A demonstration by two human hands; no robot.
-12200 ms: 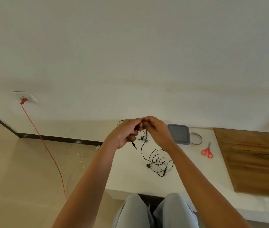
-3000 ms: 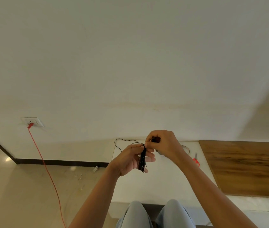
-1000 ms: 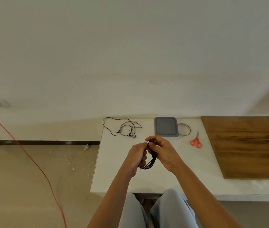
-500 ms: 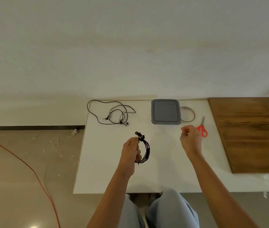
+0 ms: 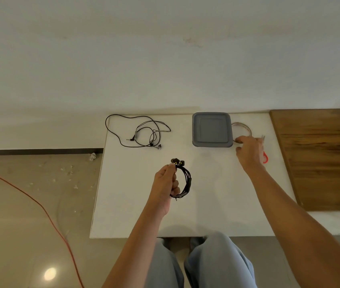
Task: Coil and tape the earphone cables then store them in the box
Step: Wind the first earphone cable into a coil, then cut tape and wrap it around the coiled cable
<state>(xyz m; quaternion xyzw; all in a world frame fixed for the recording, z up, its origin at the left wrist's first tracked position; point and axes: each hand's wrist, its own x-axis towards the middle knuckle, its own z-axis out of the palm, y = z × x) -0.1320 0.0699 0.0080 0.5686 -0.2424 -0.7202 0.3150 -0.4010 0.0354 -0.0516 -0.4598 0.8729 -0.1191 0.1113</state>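
Left hand [image 5: 165, 183] above white surface [image 5: 135, 204], fingers closed around coiled black earphone cable [image 5: 184, 180], earbuds sticking out at coil top. Right hand [image 5: 248, 151] reaches to tape roll [image 5: 242, 126] just right of grey lidded box [image 5: 211, 129], fingertips at roll's near edge; grip unclear. Red scissors [image 5: 265, 159] partly hidden behind right hand. Second earphone cable [image 5: 142, 132] lies loose, uncoiled, at far left of surface.

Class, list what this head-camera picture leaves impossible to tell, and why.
- Scissors: mostly hidden behind the right hand.
- Tape roll: near edge covered by that hand; contact unclear.
- Box: lid on, contents unseen.
- Coiled earphones: left hand hides part.
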